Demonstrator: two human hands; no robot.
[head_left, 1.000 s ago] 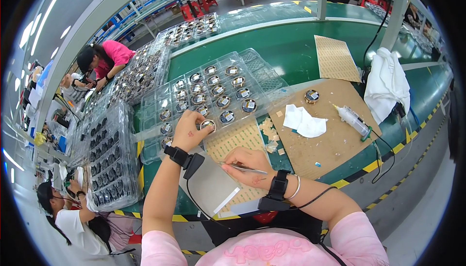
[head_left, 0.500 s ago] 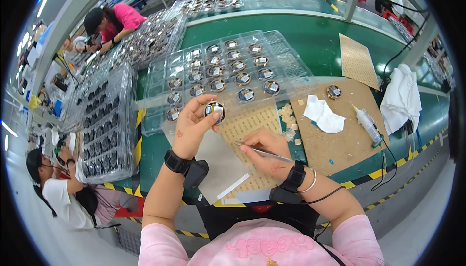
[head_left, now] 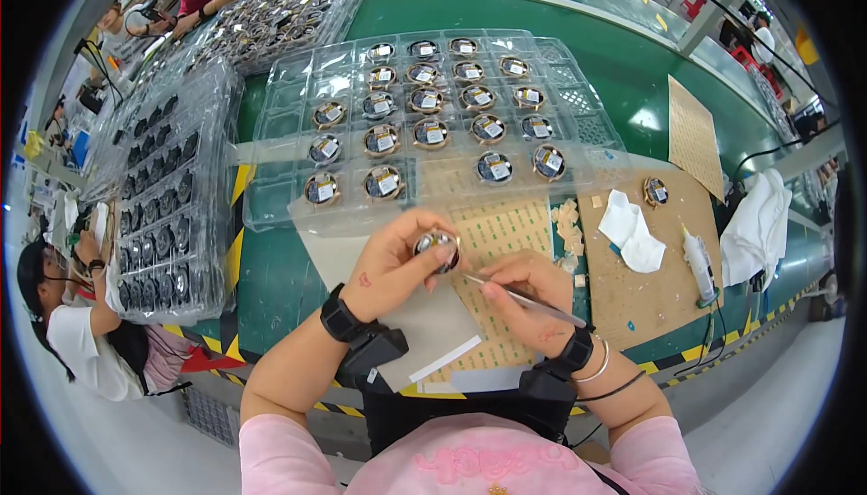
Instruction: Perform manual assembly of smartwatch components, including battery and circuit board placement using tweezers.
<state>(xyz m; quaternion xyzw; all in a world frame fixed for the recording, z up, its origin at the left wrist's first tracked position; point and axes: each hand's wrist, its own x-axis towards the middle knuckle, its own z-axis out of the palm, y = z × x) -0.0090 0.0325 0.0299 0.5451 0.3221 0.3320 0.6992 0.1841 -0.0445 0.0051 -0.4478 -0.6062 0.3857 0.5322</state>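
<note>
Between the thumb and fingers of my left hand is a round watch module with a metal rim, held up over the adhesive sheets. My right hand grips a pair of slim metal tweezers, their tip pointing at the module's right side. Whether the tip touches it, I cannot tell. Below both hands lie a tan sheet with rows of green print and a plain grey sheet. Just beyond, a clear plastic tray carries several similar modules in its pockets.
Right of my hands, a brown board bears a white cloth piece, one module and a syringe-like dispenser. Small tan scraps lie beside it. Stacked trays of black parts stand left. Co-workers sit at the left.
My left hand has brought the module nearer to my right hand, and the tweezers now point close to it. The whole view has shifted, with the tray appearing nearer.
</note>
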